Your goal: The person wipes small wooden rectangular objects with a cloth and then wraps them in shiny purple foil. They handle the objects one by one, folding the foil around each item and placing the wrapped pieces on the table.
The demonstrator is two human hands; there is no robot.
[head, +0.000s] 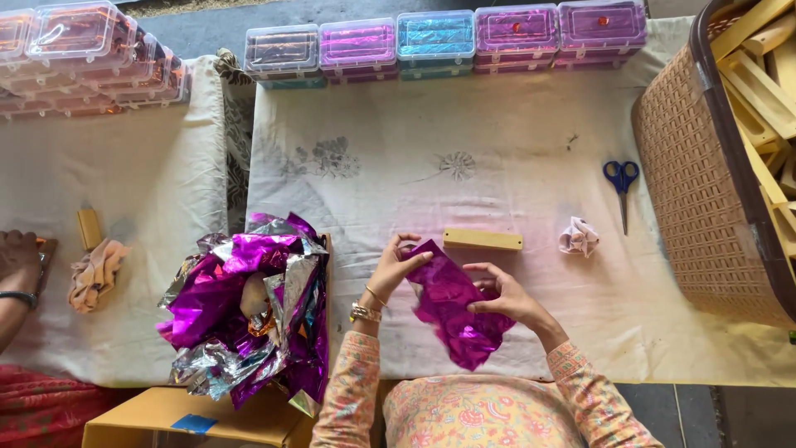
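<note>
Both hands held one crinkled sheet of shiny magenta foil (454,311) above the near edge of the cloth-covered table (514,166). The left hand (396,267) pinched the sheet's upper left corner between thumb and curled fingers; the right hand (502,297) gripped its right edge, fingers bent over the foil. The sheet was creased and glossy, roughly oblong, its long axis running from the upper left, near the left hand, down to the lower right, where a loose corner hung toward the person's patterned orange top.

Just beyond the hands lay a pale rectangular wooden block (482,240), smooth and flat, its length lying left to right. To its right sat a small crumpled wad of pinkish paper (578,236), and farther right a pair of blue-handled scissors (622,189), blades pointing toward the person. A brown woven plastic basket (696,191) held more pale wooden pieces at the right edge.

Left of the hands, a heap of crumpled purple and silver foil (249,311) spilled over a cardboard box (157,419). Clear plastic lidded boxes (439,40) lined with coloured foil stood in a row along the far side. Another person's hand (18,261) rested at the far left.
</note>
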